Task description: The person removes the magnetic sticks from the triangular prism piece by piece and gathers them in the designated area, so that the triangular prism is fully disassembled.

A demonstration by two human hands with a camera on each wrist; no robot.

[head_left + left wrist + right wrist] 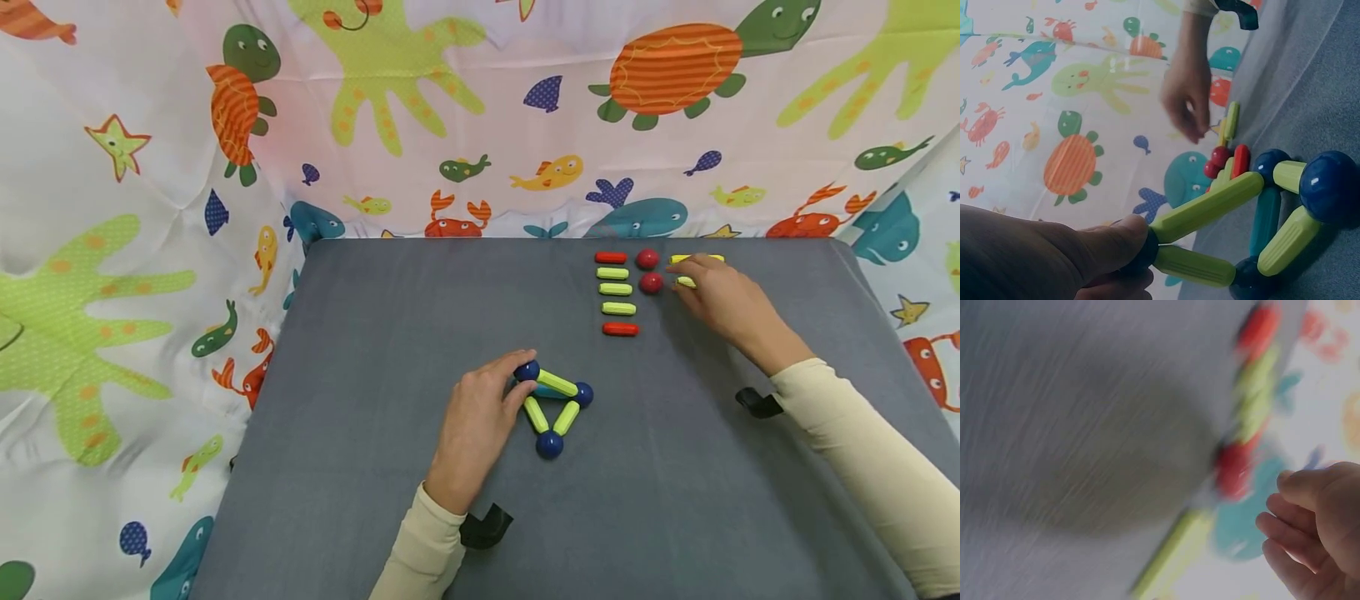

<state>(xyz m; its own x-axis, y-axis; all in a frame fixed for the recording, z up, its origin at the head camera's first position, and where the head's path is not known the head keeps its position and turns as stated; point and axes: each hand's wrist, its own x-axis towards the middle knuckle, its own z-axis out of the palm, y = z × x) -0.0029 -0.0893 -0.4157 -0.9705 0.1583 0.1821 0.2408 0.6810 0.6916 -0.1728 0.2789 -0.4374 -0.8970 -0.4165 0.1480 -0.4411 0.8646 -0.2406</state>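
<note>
My left hand [474, 417] pinches a dark blue ball [1141, 250] at one corner of a magnetic rod-and-ball frame. That frame is made of yellow-green rods [558, 382], a teal rod [1265, 220] and several blue balls [550, 444]. In the left wrist view the pinched corner is nearest the camera. At the back right, my right hand [723, 302] hovers over the table with loosely bent fingers and nothing between them in the right wrist view. Close by its fingertips lie a yellow rod [705, 257], a yellow-green rod [686, 282] and two red balls [651, 283].
Left of the red balls is a column of loose rods: a red rod [611, 257] at the back, yellow-green rods [616, 289] between, another red rod [620, 329] in front. A sea-animal curtain [495, 92] borders the grey table [360, 350] behind and on both sides.
</note>
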